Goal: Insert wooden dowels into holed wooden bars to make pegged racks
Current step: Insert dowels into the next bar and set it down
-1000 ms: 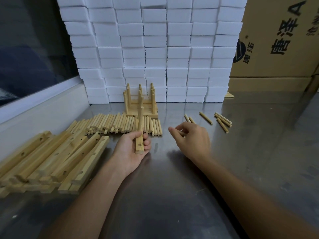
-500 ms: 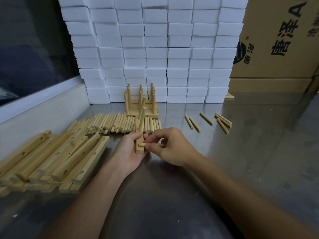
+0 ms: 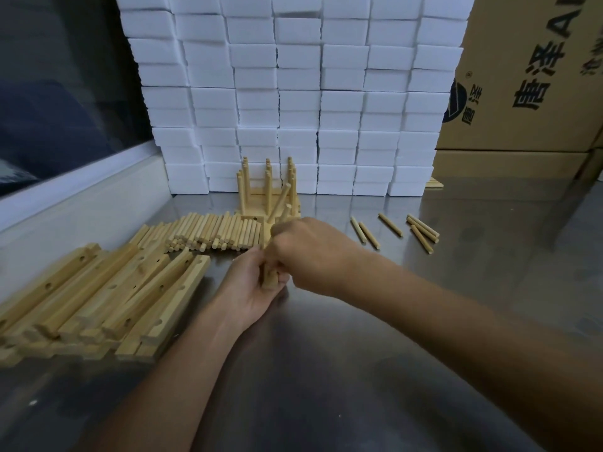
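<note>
my left hand has its grip wrapped round the near end of a holed wooden bar, holding it just above the bench so it points away from me. my right hand is over the middle of that bar with the fingers curled in tight. i take it to be pressing a dowel into a hole, but the knuckles hide the dowel itself, so i cannot tell for sure what that grip has. two pegs already stand tilted out of the far part of the bar, beyond my right hand.

so i judge the step in hand is seating one more peg in this bar. the next move calls for a straight push along the hole's line while the left keeps the bar from twisting; a slanted dowel would likely jam. then i would need another dowel.

supply is close: a row of dowels lies just beyond my hands, a few loose dowels are off to the right, and a stack of unfilled bars sits at my left. finished racks stand at the back against the white foam blocks, beside a cardboard box.
</note>
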